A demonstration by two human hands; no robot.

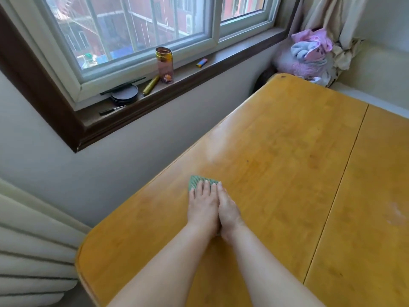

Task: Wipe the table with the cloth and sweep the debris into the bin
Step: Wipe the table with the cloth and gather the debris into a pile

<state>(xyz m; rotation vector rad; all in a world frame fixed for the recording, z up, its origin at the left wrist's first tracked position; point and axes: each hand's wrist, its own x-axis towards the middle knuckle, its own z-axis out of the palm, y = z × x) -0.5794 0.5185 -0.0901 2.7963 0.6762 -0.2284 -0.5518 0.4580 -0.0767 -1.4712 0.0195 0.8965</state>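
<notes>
A small green ribbed cloth [200, 182] is pressed flat on the glossy yellow wooden table [287, 165] beneath the extended fingers of the left hand [202, 206] and the adjoining right hand [228, 210], and is judged soft, light and best controlled by palm pressure.

My green cloth [195, 182] lies flat on the yellow wooden table [287, 151], towards its left edge and at the near half of the top. It has a fine ribbed weave; only its far end shows, since most of it is under my palms. The table top is smooth and glossy, with a dark seam running from near to far on its right side and a pale smudge at the right.
</notes>
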